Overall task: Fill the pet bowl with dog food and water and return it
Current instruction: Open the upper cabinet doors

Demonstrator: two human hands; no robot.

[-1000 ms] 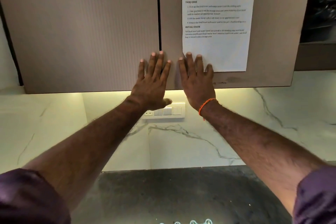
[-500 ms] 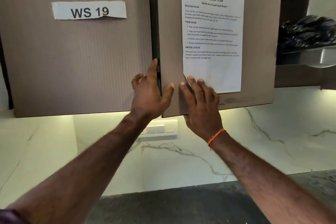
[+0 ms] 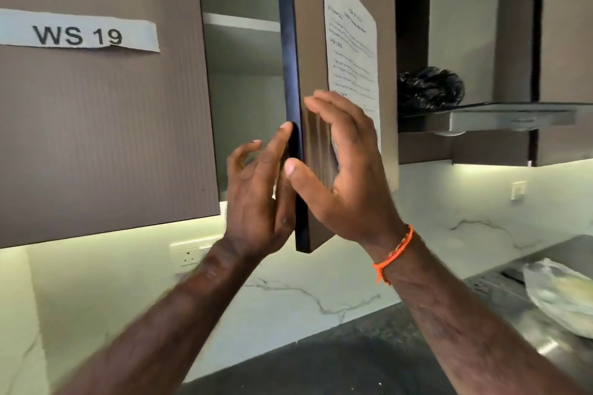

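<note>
No pet bowl or dog food shows in the head view. The right cabinet door (image 3: 308, 42) stands swung out towards me, its dark edge facing the camera, with a printed task sheet (image 3: 351, 42) taped on its front. My left hand (image 3: 256, 196) grips the door's edge from the inner side, index finger along the edge. My right hand (image 3: 349, 176) lies spread over the door's front face, thumb on the edge. Behind the door the cabinet inside (image 3: 244, 90) shows a white shelf (image 3: 240, 22) with nothing visible on it.
The left cabinet door (image 3: 96, 122) is closed and carries a "WS 19" label (image 3: 77, 35). A range hood (image 3: 513, 115) with a black bag (image 3: 430, 86) on it juts out at right. A plastic bag (image 3: 561, 295) lies on the steel surface. Below are a wall socket (image 3: 189, 255) and the dark counter (image 3: 321, 369).
Both hands went from flat on the closed doors to the right door's edge. The right door has swung well open, showing the cabinet inside. My view has tilted up and to the right.
</note>
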